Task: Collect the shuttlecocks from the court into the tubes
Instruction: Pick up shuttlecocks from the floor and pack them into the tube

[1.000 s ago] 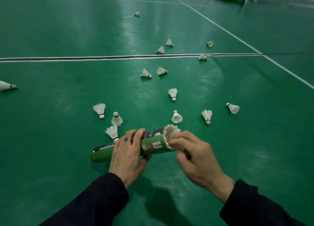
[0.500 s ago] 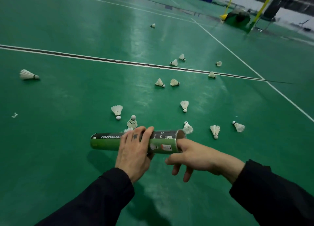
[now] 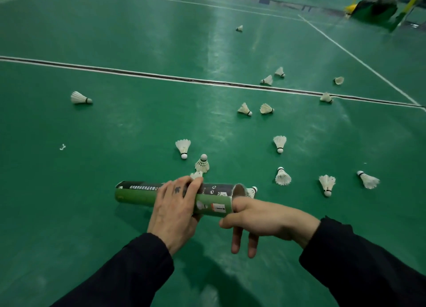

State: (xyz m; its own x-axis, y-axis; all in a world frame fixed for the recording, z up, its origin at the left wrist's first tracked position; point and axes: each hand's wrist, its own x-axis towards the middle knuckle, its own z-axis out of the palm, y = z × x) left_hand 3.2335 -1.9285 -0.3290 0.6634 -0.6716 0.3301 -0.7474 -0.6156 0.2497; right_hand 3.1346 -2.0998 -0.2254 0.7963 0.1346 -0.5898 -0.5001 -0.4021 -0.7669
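The left hand (image 3: 175, 212) stays wrapped around the green tube (image 3: 207, 199), held level above the court floor (image 3: 115, 127). A second ago the right hand (image 3: 260, 219) was pinching a shuttlecock at the tube's mouth; now it pushes into that opening, two fingers hanging loose below. That one looks stowed. Beyond, many shuttlecocks (image 3: 283, 177) lie scattered, uncollected, out past the court line (image 3: 138, 72).

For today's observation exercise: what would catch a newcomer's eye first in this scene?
First, the green tube held sideways low in the middle, left hand gripping it, right hand at its open end. Then the white shuttlecocks scattered over the green court floor beyond.
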